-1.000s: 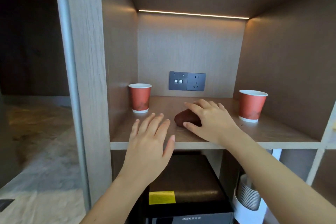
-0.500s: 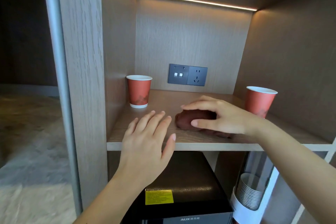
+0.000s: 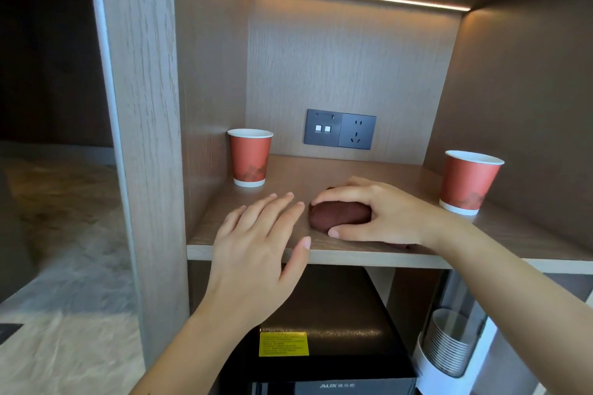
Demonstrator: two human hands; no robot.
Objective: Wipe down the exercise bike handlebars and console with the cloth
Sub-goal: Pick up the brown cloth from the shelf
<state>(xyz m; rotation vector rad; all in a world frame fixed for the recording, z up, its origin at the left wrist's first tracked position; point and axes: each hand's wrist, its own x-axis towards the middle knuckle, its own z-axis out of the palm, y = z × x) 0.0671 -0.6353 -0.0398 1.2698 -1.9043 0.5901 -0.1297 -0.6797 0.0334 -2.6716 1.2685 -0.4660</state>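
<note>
Head: right hand (image 3: 382, 213) grasps cloth (image 3: 340, 216)

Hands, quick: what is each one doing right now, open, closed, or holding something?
Left hand: open, fingers spread flat, holding nothing, beside the cloth.
Right hand: closed around the dark red cloth on the shelf.

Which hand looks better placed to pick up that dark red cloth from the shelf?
Right. The right hand already wraps the cloth, thumb in front and fingers behind. The left hand hovers open beside it, touching nothing.
</note>
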